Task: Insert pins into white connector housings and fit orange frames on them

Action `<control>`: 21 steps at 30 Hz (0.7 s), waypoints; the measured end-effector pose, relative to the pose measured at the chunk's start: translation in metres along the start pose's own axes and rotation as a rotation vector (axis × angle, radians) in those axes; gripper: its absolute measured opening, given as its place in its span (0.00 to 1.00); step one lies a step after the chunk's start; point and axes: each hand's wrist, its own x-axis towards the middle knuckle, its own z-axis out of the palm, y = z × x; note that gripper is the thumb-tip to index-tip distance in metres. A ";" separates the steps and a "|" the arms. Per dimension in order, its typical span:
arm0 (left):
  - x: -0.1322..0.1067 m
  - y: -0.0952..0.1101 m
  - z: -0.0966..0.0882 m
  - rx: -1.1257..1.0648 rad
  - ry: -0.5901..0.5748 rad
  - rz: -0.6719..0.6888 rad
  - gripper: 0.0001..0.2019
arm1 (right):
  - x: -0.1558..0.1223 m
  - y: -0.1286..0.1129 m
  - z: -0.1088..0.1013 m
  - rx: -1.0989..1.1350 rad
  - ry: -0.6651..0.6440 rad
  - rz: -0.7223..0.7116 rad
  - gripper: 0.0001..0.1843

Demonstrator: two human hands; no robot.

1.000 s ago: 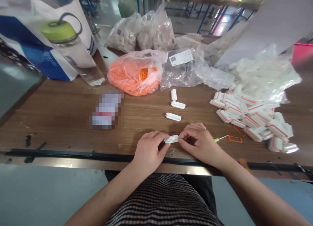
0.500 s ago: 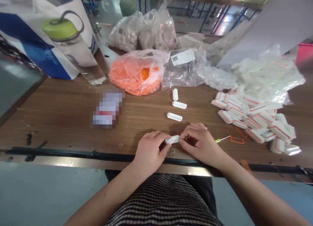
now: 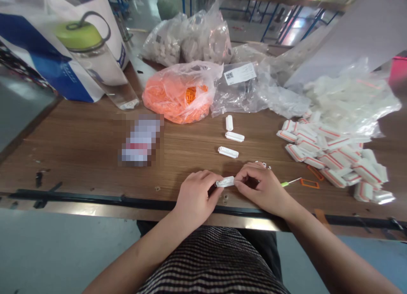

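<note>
Close to the table's front edge, a small white plastic strip-shaped part (image 3: pixel 225 182) is pinched at its left end by my left hand (image 3: pixel 197 194). My right hand (image 3: pixel 259 184) grips the other end between thumb and forefinger. Small white bits (image 3: pixel 263 164) show just beyond the right knuckles, too small and covered to name. Three similar white parts lie past my hands: one (image 3: pixel 228 152) nearest, another (image 3: pixel 234 136) behind it, and a third (image 3: pixel 229 123) farthest. Right of my right hand are a thin tool with a green handle (image 3: pixel 285 184) and an orange rectangular frame (image 3: pixel 309 183).
A pile of white parts with orange strips (image 3: pixel 333 158) covers the right side. Behind stand a bag of orange pieces (image 3: pixel 178 92), clear plastic bags (image 3: pixel 238 90) and bags of white pieces (image 3: pixel 190 44). A green-lidded bottle (image 3: pixel 104 69) and a blurred-out object (image 3: pixel 140 141) are at left.
The view has shifted very slightly. Both hands keep the same grip on the white part, and a little more of the small white bits shows beyond my right knuckles.
</note>
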 end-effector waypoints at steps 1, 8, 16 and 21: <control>0.000 0.000 0.000 0.000 -0.002 0.000 0.04 | 0.000 0.000 0.000 -0.010 0.003 -0.008 0.09; 0.000 0.000 0.000 0.003 -0.009 -0.001 0.04 | -0.001 -0.002 0.002 -0.083 0.029 -0.047 0.10; 0.000 0.000 0.000 0.010 -0.010 -0.001 0.05 | -0.004 -0.011 0.004 -0.387 0.090 -0.179 0.11; 0.000 0.000 0.000 0.017 -0.008 -0.008 0.05 | -0.011 -0.016 0.004 -0.707 0.111 -0.396 0.11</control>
